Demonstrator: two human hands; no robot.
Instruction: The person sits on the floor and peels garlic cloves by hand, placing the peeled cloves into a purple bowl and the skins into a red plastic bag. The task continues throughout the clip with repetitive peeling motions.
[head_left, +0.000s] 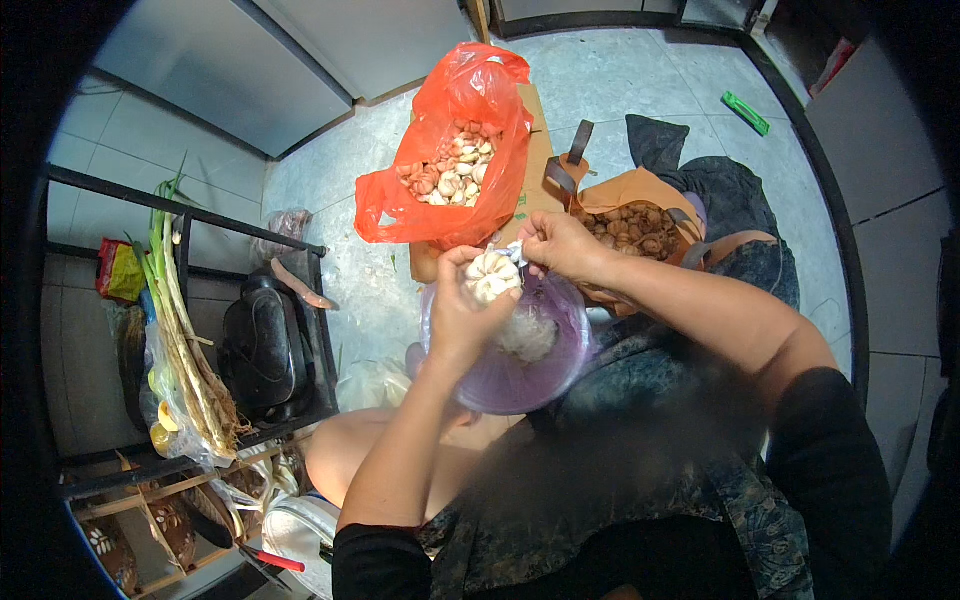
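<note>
A whole white garlic bulb (492, 276) rests in my left hand (459, 300), its cloves bulging outward. My right hand (555, 244) pinches a pale strip of papery skin (516, 251) at the bulb's edge. Below both hands is a purple plastic-lined bin (517, 397) with a heap of whitish peelings (529, 334) inside. Just beyond my left hand, an open red plastic bag (487, 206) holds many garlic bulbs and cloves (454, 176). It sits on a flattened cardboard sheet (536, 172).
Right of the bin, an orange bag (611, 195) contains walnut-like brown items (634, 229), with dark cloth (720, 187) behind it. A black metal rack (187, 247) on the left carries long scallions (172, 322) and a black appliance (266, 352). A green packet (745, 113) lies on the tiles.
</note>
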